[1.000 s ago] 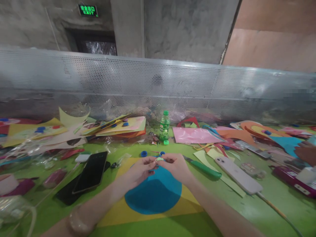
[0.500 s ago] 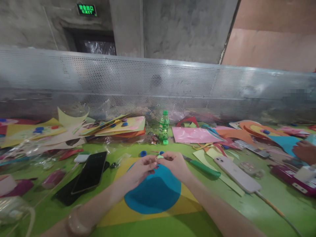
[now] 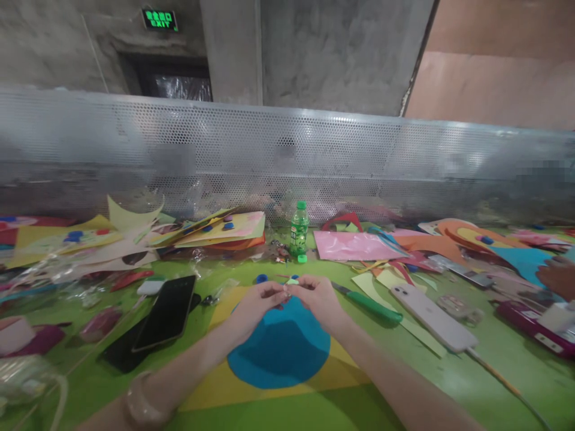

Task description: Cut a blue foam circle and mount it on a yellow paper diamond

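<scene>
My left hand and my right hand meet fingertip to fingertip above the far part of a blue paper circle. Both are closed in a pinch around a small pale green-white piece, mostly covered by the fingers and too small to name. The circle lies on a yellow paper sheet. Just beyond my hands sit a blue bottle cap and another blue bit, partly hidden by my right hand.
Right of my hands lie a green-handled knife, paper strips and a pale phone on a cable. A dark phone lies to the left. Behind stand a green bottle and coloured paper piles. Another person's hand shows at far right.
The fingers of my left hand have drawn in closer against the small piece and my right fingertips. The rest of the table looks the same, apart from a slight camera shift.
</scene>
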`<action>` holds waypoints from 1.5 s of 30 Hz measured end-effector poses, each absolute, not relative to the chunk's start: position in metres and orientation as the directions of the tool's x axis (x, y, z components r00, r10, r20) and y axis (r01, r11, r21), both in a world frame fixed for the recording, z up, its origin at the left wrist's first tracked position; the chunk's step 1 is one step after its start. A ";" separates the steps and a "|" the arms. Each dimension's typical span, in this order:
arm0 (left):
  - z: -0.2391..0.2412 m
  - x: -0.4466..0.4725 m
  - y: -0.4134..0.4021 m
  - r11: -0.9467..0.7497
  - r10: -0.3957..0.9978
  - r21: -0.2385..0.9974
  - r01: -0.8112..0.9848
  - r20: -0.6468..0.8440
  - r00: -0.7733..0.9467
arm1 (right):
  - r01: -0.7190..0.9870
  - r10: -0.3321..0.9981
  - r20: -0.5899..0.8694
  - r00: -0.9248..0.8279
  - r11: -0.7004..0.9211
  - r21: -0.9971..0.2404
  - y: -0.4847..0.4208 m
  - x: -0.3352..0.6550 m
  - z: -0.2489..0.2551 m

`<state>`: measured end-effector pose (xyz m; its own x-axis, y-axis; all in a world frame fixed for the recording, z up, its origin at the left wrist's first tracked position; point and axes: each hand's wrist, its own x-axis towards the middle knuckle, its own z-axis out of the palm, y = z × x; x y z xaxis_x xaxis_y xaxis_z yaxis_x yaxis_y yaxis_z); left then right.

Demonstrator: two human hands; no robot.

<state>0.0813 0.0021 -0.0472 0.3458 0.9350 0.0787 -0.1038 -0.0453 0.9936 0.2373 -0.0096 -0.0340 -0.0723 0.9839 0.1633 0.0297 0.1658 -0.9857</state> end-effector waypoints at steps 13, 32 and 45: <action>-0.046 0.081 0.004 -0.030 0.959 0.977 -0.211 0.087 0.269 | -0.153 0.985 0.163 -0.060 0.152 -0.976 0.004 0.247 -0.034; -0.046 0.074 0.012 0.053 0.992 0.953 -0.298 -0.016 0.126 | -0.264 0.974 0.216 -0.068 0.191 -0.945 0.012 0.251 -0.037; -0.049 0.074 0.015 0.074 0.991 0.949 -0.308 -0.035 0.131 | -0.261 0.972 0.235 -0.020 0.222 -0.940 0.014 0.252 -0.038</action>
